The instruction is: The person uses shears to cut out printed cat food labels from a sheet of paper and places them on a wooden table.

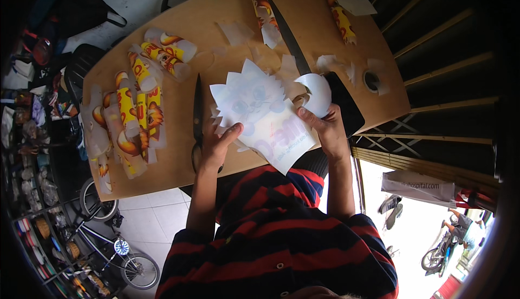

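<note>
Both hands hold up a white cut-out sheet (pixel 271 114) above the table's near edge. Its top edge is cut into jagged points, and a faint cartoon animal and lettering show through its back. My left hand (pixel 219 144) grips the left side, thumb on top. At the right edge, my right hand (pixel 326 131) pinches it between thumb and fingers. A white curled, rounded piece (pixel 318 94) is just beyond my right hand; whether it joins the sheet I cannot tell. Long black scissors (pixel 197 106) lie beside my left hand, their handles partly hidden by it.
Several rolled yellow-and-orange printed sheets (pixel 125 104) are piled on the table's left. Another printed roll (pixel 340 20) lies far right, and one more (pixel 265 20) at the far middle. Paper scraps (pixel 235 32) are scattered about. A dark flat object (pixel 346 101) sits right of my right hand.
</note>
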The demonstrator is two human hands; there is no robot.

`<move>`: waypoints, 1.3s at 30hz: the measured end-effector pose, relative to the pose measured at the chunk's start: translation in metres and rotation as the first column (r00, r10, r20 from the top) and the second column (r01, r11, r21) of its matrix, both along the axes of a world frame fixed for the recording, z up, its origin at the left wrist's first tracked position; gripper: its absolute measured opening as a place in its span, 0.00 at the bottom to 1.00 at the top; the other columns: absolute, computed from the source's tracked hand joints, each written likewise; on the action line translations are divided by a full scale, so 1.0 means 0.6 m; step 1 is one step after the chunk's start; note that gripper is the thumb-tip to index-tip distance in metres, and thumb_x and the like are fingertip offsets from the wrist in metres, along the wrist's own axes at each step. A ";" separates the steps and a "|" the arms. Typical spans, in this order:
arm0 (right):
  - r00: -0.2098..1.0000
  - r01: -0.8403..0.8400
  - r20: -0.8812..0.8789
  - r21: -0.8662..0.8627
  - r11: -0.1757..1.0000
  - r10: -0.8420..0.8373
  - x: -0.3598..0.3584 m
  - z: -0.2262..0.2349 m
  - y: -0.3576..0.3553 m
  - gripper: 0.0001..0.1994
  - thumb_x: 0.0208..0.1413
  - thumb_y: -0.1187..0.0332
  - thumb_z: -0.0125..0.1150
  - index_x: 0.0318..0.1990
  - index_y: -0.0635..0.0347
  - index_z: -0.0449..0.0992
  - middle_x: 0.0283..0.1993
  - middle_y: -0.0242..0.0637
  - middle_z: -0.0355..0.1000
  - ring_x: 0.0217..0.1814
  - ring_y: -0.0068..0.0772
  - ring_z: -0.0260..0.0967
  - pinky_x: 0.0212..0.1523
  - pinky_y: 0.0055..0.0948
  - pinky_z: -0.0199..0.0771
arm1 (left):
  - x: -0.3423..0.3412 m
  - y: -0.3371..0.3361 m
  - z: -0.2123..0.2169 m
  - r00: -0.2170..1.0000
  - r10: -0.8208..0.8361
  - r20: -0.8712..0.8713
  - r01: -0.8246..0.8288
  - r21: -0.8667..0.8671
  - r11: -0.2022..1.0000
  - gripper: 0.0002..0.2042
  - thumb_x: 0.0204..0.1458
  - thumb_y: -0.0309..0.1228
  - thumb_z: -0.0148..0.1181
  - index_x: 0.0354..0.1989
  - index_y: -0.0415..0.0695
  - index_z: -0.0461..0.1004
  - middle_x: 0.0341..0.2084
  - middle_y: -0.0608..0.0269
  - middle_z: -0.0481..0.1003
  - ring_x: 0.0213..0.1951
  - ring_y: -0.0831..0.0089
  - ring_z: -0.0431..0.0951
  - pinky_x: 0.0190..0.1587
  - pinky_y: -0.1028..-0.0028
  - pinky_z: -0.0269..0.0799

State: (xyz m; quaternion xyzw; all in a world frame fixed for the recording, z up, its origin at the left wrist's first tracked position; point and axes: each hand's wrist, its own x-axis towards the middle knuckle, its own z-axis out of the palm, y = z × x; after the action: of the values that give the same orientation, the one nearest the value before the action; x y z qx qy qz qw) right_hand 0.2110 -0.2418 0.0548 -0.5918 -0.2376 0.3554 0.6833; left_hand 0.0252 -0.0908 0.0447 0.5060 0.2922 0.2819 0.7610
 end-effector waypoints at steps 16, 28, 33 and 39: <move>0.956 0.023 0.293 -0.173 0.985 0.029 0.165 0.035 0.036 0.22 0.63 0.52 0.53 0.33 0.67 0.76 0.27 0.40 0.77 0.27 0.27 0.75 0.31 0.24 0.72 | 0.003 0.050 0.003 1.000 0.026 0.011 -0.026 0.032 0.999 0.26 0.48 0.17 0.56 0.59 0.39 0.64 0.48 0.60 0.72 0.49 0.72 0.74 0.53 0.73 0.68; 0.699 0.409 0.713 -0.348 0.843 -0.045 0.424 -0.043 0.103 0.30 0.51 0.55 0.63 0.58 0.65 0.68 0.40 0.44 0.78 0.42 0.39 0.78 0.42 0.33 0.74 | 0.009 0.058 0.003 0.997 0.069 0.028 -0.070 0.061 0.996 0.26 0.52 0.16 0.51 0.62 0.38 0.61 0.54 0.59 0.70 0.55 0.72 0.70 0.58 0.72 0.64; 0.966 0.058 0.255 -0.112 0.992 -0.027 0.181 0.061 0.088 0.28 0.55 0.59 0.60 0.60 0.65 0.65 0.49 0.46 0.74 0.48 0.31 0.71 0.50 0.25 0.69 | 0.083 0.070 0.038 0.996 0.035 0.083 -0.039 0.038 0.999 0.24 0.53 0.16 0.50 0.61 0.38 0.63 0.52 0.61 0.71 0.53 0.74 0.71 0.56 0.74 0.65; 0.978 -0.031 0.207 0.081 0.996 0.013 0.126 0.032 0.046 0.27 0.55 0.57 0.67 0.57 0.62 0.67 0.47 0.43 0.74 0.48 0.26 0.70 0.50 0.25 0.69 | 0.172 0.059 0.036 0.992 -0.066 0.108 0.061 0.043 0.997 0.20 0.53 0.20 0.54 0.56 0.39 0.67 0.46 0.63 0.75 0.47 0.76 0.74 0.51 0.75 0.68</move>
State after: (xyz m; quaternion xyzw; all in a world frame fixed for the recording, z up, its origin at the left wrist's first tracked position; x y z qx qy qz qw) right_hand 0.2867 -0.2142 0.0742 -0.5935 -0.3284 0.2894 0.6754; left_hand 0.1287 -0.0553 0.0662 0.5137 0.2284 0.2904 0.7743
